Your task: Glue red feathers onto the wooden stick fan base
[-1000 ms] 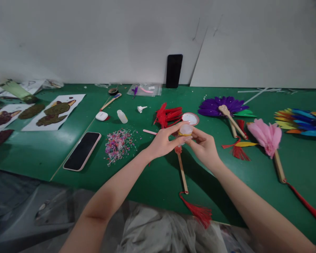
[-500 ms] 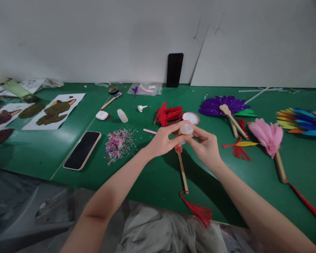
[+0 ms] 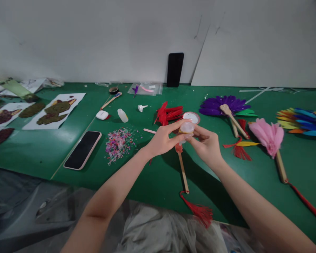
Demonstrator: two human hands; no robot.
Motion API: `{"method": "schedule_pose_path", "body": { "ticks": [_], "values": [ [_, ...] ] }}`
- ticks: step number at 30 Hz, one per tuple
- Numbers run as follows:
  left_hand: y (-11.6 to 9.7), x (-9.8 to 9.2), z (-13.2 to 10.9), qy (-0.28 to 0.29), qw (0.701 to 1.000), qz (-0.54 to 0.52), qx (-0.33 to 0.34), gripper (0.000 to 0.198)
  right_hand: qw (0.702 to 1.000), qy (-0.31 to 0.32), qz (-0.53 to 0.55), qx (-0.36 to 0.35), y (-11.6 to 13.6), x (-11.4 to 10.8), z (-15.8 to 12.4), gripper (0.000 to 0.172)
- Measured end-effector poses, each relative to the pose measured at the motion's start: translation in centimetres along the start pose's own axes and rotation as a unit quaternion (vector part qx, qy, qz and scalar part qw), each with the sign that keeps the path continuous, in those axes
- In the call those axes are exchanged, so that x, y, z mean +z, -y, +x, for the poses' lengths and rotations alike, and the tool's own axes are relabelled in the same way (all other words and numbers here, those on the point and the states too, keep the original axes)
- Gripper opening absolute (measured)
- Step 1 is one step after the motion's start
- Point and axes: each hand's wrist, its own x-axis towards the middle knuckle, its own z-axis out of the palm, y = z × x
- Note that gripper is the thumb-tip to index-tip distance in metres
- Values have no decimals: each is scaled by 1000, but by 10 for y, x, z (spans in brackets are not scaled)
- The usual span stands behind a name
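Both my hands meet above the green table [image 3: 152, 182] at the middle. My left hand [image 3: 163, 140] and my right hand [image 3: 206, 146] pinch a small translucent round container [image 3: 186, 128] with a yellowish band between their fingertips. Just below them lies a wooden fan handle [image 3: 182, 170] ending in a red tassel [image 3: 200, 212]. A round white lid or dish with a red rim [image 3: 191, 117] rests just behind the container, beside a bundle of red feathers [image 3: 168, 114].
A phone in a pink case [image 3: 82, 150] and a heap of coloured bits [image 3: 118, 142] lie to the left. Purple [image 3: 223, 105], pink [image 3: 267, 135] and multicoloured [image 3: 302, 121] feather fans lie to the right. A small bottle [image 3: 122, 115], an earbud case [image 3: 102, 115] and a dark phone [image 3: 175, 69] against the wall sit behind.
The hands have lifted the small container slightly, away from me; the fingers have shifted a little on it. Nothing else has moved.
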Motion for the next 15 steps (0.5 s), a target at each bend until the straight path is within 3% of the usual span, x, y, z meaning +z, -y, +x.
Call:
{"method": "schedule_pose_path", "body": {
  "ticks": [15],
  "values": [
    [6,-1,5,-7,1000,-7,26,42,998,-12,-33,-46,-5,1,8,32]
  ]
}}
